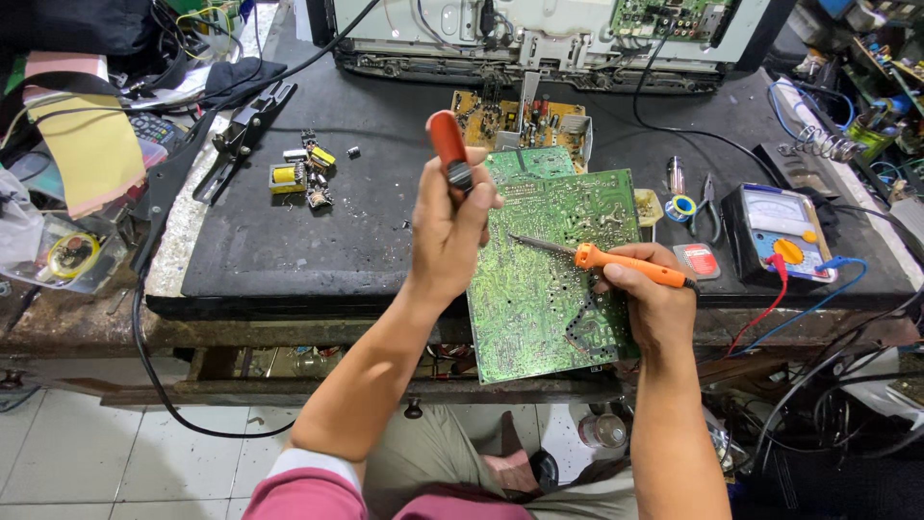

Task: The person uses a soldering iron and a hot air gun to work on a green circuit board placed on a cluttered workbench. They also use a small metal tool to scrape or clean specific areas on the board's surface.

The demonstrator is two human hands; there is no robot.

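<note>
Holding two tools over one green circuit board [553, 279], you work at the front edge of the bench [318, 241]. Your left hand [450, 231] is closed around a red-handled desoldering pump [449, 152], fingers wrapped tight, the pump raised upright above the board's left side. Your right hand [654, 303] grips one orange soldering iron [602, 258] like a pen; its tip rests on the board's solder side near the middle. The board overhangs the bench edge toward you. A second, brownish board [500, 120] lies behind it. To the right sit one analog multimeter [780, 236] with red and blue leads, one small solder reel [682, 207] and one pair of pliers [709, 204].
</note>
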